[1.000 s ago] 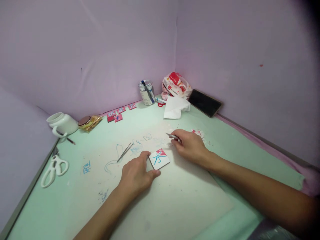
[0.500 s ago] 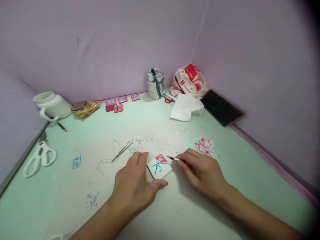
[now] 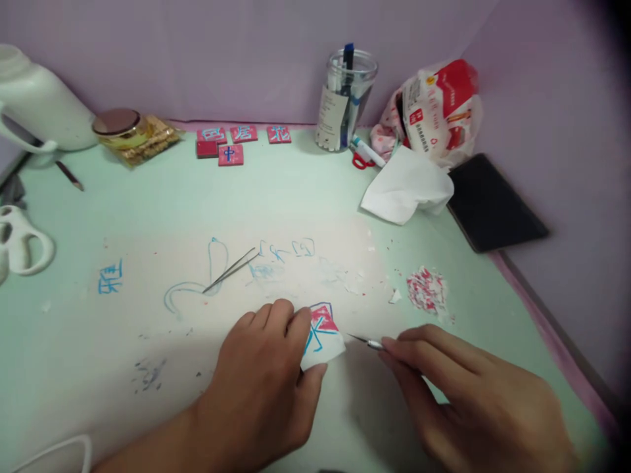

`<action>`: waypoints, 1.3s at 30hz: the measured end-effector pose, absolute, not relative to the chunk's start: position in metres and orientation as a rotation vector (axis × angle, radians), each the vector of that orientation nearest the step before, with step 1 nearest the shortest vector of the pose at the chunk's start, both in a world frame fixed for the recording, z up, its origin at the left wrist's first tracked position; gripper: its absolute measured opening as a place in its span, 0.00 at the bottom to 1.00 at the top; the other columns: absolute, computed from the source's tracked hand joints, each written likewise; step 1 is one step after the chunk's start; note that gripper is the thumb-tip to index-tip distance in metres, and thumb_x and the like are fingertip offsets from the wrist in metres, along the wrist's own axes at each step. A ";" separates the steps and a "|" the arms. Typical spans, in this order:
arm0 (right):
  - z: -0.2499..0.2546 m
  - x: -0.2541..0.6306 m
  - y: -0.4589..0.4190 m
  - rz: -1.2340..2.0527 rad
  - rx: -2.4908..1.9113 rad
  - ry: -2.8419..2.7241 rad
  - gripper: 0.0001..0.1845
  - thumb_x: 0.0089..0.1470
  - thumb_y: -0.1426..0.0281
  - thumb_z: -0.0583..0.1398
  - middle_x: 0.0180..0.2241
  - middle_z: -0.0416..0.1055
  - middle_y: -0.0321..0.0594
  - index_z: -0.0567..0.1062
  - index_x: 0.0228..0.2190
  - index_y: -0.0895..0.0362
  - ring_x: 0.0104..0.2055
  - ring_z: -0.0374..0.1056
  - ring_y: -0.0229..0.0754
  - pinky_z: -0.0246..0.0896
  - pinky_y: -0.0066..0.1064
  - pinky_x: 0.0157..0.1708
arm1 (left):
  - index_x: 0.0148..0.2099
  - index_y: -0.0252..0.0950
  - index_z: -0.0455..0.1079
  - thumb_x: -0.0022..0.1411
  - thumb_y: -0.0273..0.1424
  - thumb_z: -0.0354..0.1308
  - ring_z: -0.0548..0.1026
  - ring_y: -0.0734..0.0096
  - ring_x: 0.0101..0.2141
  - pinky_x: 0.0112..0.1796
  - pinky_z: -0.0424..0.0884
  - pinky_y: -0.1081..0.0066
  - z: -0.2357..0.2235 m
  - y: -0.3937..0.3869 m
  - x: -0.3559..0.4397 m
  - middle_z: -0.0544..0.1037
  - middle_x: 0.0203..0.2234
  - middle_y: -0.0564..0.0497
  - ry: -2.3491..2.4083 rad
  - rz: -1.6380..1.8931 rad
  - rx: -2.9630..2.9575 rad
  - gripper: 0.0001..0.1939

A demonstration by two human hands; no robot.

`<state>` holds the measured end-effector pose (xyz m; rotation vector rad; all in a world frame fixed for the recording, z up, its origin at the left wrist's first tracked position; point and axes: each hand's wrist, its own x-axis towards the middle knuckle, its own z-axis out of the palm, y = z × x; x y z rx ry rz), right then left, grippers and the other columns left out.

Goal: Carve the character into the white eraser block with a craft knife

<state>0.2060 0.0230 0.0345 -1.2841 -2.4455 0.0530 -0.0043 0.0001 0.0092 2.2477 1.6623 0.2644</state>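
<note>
My left hand (image 3: 269, 374) grips a small square tile (image 3: 326, 351) at its left side, fingers along the back edge and thumb at the front. The tile's face is white with blue strokes like a written character, and its far corner is red. In my right hand (image 3: 473, 387) a craft knife (image 3: 373, 344) is pinched, its thin blade pointing left. A small gap separates the blade tip from the tile's right edge. Metal tweezers (image 3: 229, 270) lie on the mat beyond my left hand.
Red-and-white shavings (image 3: 426, 290) are heaped at right. Several red tiles (image 3: 231, 155) lie along the wall, beside a jar of pens (image 3: 340, 112). A tissue (image 3: 407, 187), a black tablet (image 3: 495, 203), white-handled scissors (image 3: 29, 246) and a white jug (image 3: 49, 112) surround the work area.
The head view has moved closer and tilted down. The tile is turned a little in my left hand, which now covers more of it. The knife tip sits slightly farther from the red corner.
</note>
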 end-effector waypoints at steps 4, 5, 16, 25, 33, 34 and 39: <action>0.039 0.198 0.022 0.022 -1.306 -2.559 0.09 0.57 0.73 0.55 0.25 0.71 0.29 0.74 0.30 0.52 0.23 0.66 0.34 0.53 0.29 0.22 | 0.48 0.35 0.65 0.57 0.34 0.52 0.67 0.58 0.35 0.34 0.69 0.57 0.005 0.002 -0.007 0.68 0.36 0.45 1.620 0.315 2.249 0.16; 0.038 0.195 0.022 0.028 -1.307 -2.575 0.09 0.57 0.73 0.54 0.24 0.71 0.29 0.74 0.30 0.52 0.22 0.65 0.34 0.53 0.29 0.22 | 0.47 0.35 0.65 0.57 0.33 0.52 0.67 0.58 0.36 0.34 0.69 0.57 0.005 0.002 -0.007 0.68 0.35 0.45 1.619 0.323 2.244 0.16; 0.027 0.187 0.027 -0.042 -1.301 -2.596 0.14 0.57 0.76 0.52 0.22 0.70 0.27 0.75 0.31 0.51 0.20 0.63 0.34 0.50 0.30 0.19 | 0.43 0.39 0.66 0.57 0.33 0.52 0.65 0.60 0.31 0.30 0.65 0.59 0.006 0.003 -0.008 0.67 0.32 0.49 1.614 0.290 2.215 0.11; 0.031 0.187 0.025 -0.005 -1.297 -2.642 0.14 0.55 0.76 0.52 0.23 0.71 0.30 0.76 0.31 0.52 0.21 0.65 0.35 0.52 0.31 0.19 | 0.43 0.39 0.66 0.57 0.34 0.52 0.65 0.60 0.32 0.30 0.64 0.60 0.006 0.006 -0.008 0.67 0.32 0.48 1.611 0.272 2.209 0.11; 0.031 0.184 0.025 -0.004 -1.284 -2.652 0.14 0.54 0.77 0.52 0.23 0.71 0.30 0.76 0.30 0.51 0.21 0.65 0.36 0.51 0.31 0.19 | 0.41 0.40 0.66 0.58 0.34 0.52 0.65 0.59 0.32 0.30 0.64 0.60 0.008 0.007 -0.007 0.67 0.32 0.49 1.603 0.272 2.179 0.09; 0.031 0.184 0.025 -0.011 -1.292 -2.652 0.14 0.54 0.77 0.52 0.23 0.71 0.30 0.75 0.30 0.51 0.21 0.65 0.36 0.51 0.31 0.19 | 0.41 0.40 0.66 0.58 0.34 0.52 0.65 0.60 0.32 0.29 0.64 0.60 0.008 0.006 -0.007 0.66 0.32 0.49 1.604 0.273 2.179 0.09; 0.029 0.183 0.026 -0.021 -1.299 -2.647 0.13 0.56 0.75 0.52 0.23 0.71 0.29 0.75 0.30 0.51 0.21 0.65 0.36 0.51 0.30 0.19 | 0.42 0.40 0.66 0.58 0.34 0.52 0.65 0.60 0.32 0.30 0.63 0.60 0.008 0.004 -0.008 0.66 0.32 0.49 1.605 0.280 2.182 0.10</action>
